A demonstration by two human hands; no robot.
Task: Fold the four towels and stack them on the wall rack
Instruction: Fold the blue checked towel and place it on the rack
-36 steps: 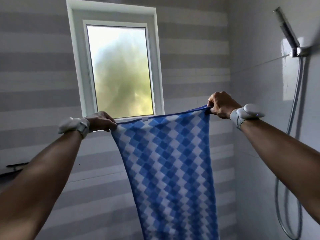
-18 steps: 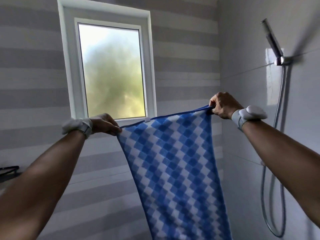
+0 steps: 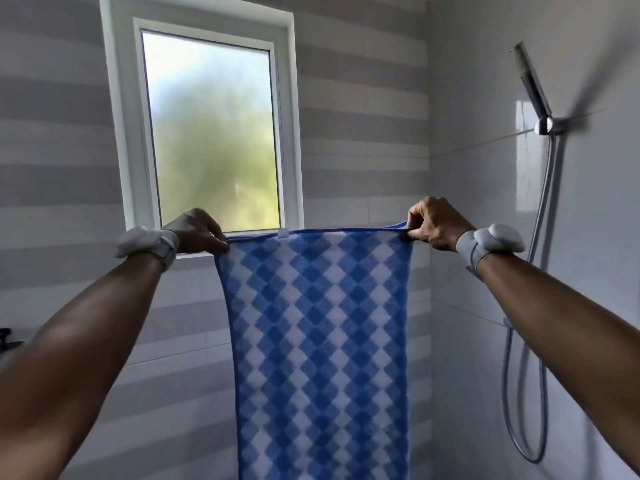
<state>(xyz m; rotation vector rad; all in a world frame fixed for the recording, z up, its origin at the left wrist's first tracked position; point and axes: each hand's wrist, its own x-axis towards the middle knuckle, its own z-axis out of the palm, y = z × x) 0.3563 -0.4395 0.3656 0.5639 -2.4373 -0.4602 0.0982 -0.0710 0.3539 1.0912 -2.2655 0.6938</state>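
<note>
A blue and white checked towel [image 3: 317, 341] hangs straight down in front of me, stretched by its top edge at arm's length. My left hand [image 3: 195, 232] pinches the top left corner. My right hand [image 3: 434, 225] pinches the top right corner. The top edge runs nearly level between them, with a small white loop tag at its middle. The towel's lower end runs out of the frame. The wall rack and the other towels are not in view.
A frosted window [image 3: 211, 133] sits in the striped tiled wall behind the towel. On the right wall a chrome hand shower [image 3: 531, 81] stands in its holder, its hose [image 3: 526, 393] looping down. A dark fitting [image 3: 7, 337] shows at the far left edge.
My left hand has risen and both hands have drawn apart, so the towel's top edge went from slanted to almost level and the towel hangs flatter and wider.
</note>
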